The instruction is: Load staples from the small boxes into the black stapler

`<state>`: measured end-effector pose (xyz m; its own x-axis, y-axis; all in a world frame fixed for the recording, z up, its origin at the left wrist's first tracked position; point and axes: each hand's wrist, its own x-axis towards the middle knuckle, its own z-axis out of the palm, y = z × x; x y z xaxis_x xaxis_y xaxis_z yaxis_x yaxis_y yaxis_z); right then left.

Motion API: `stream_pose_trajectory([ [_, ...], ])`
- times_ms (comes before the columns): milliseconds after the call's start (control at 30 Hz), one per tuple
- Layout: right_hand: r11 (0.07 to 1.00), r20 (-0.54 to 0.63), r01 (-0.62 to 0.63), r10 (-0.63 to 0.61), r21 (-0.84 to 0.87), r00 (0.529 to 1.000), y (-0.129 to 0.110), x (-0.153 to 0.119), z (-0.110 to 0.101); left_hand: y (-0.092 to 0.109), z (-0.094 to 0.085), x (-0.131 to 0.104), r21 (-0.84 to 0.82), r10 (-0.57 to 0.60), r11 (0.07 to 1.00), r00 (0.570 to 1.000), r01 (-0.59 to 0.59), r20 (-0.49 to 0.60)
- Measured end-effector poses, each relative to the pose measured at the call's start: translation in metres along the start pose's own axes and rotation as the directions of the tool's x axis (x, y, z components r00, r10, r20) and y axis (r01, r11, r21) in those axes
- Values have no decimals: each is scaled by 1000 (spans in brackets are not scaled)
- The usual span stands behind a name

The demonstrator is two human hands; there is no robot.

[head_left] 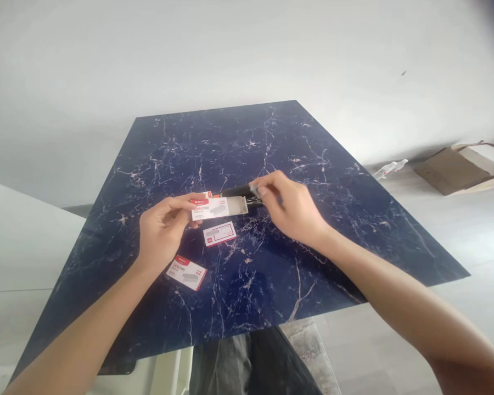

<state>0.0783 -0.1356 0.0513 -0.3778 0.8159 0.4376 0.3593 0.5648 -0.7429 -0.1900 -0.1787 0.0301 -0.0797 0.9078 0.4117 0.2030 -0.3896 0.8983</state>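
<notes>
My left hand grips a small red and white box, whose inner tray sticks out on the right. Just right of the tray, my right hand pinches a small greyish piece that is too small to name. A black object with an orange tip lies behind the box, partly hidden by it and by my right fingers. Below the held box, a second red and white box rests on the table, and a third one lies nearer to me, beside my left wrist.
The dark blue marbled table stands against a pale wall. On the floor at the right are an open cardboard box and a white plastic wrapper. My legs are at the table's front edge.
</notes>
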Motion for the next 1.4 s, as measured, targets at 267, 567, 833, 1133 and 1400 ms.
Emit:
stream_pose_trajectory([
  [267, 390, 287, -401, 319, 829, 903, -3, 3, -3, -5, 0, -1, -98, -13, 995, 1000, 12, -17],
  [567, 481, 347, -511, 392, 712, 852, -9, 0, 6, -2, 3, -5, -12, 16, 1000, 990, -18, -137],
  [833, 632, 417, -509, 304, 585, 857, -5, -4, 13, 0, 2, -7, -45, -19, 999, 996, 15, -92],
  [1133, 885, 359, -331, 208, 327, 910, -4, -5, 10, 5, -4, -2, -276, -254, 898, 915, 344, 314],
  [1400, 641, 614, -474, 5, 604, 789, 8, -5, 15, 8, 1, -6, -240, -242, 880, 821, 410, 517],
])
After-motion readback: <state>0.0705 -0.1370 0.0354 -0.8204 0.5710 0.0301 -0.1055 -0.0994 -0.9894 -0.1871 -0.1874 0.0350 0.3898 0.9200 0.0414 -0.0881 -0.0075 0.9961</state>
